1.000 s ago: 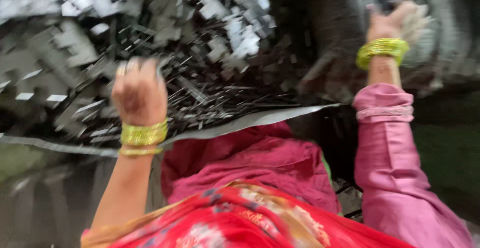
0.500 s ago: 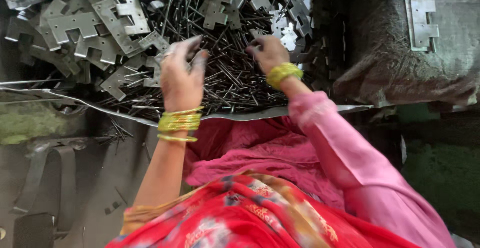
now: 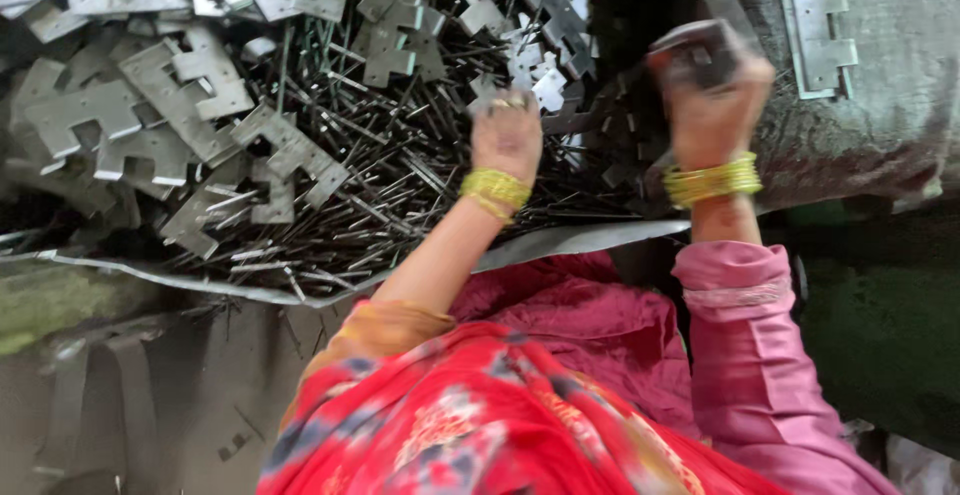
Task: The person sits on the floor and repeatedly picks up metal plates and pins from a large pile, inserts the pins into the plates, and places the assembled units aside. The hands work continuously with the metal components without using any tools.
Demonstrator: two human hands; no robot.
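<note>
The left hand [image 3: 508, 135] was stretched out over a heap of thin metal pins [image 3: 400, 185] and its fingers were together around a small flat metal piece [image 3: 490, 95]. This piece was blurred, so its exact shape could not be told. A band of yellow bangles [image 3: 496, 188] sat on the left wrist.

The right hand [image 3: 712, 105] was raised beside a dark cloth-covered surface [image 3: 880, 125]. Its fingers were clamped on a dark metal hinge plate [image 3: 705, 40], which stood tilted above the hand. More yellow bangles [image 3: 712, 181] circled this wrist, above a pink sleeve [image 3: 745, 355].

On the left side of the heap lay many grey notched hinge plates [image 3: 150, 105], mixed with the pins and partly over them. One finished hinge [image 3: 818, 30] lay flat on the cloth-covered surface, well apart from the heap and near the right hand. A curved sheet-metal edge [image 3: 560, 245] closed the heap on the near side. Below it, red and pink clothing [image 3: 500, 415] filled the lower part of the view.
</note>
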